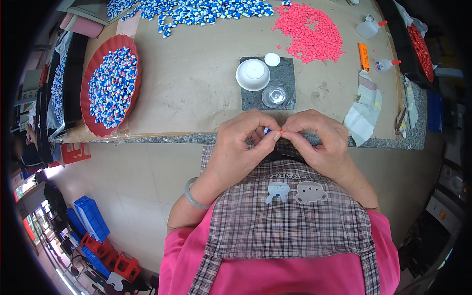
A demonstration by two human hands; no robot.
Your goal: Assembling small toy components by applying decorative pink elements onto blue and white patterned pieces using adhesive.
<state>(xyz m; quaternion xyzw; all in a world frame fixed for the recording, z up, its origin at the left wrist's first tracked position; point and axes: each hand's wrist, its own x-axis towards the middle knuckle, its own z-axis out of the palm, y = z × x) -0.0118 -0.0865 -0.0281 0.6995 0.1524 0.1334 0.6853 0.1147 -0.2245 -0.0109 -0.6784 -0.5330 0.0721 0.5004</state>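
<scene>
Blue-and-white, a small piece is showing in the tight pinch of my left hand. My right hand is gripping narrowly at a tiny red piece, right where both hands are meeting. Beyond them, a white bowl is resting on a dark slab; well left of my left hand, a red tray is holding many similar pieces.

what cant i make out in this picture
All in the head view:
Blue piece: mostly hidden by the left hand.
Red piece at the right hand: too small to tell its shape.
Surface under the white bowl: hidden by it.
Blue-white pile: cut off by the upper edge.
</scene>
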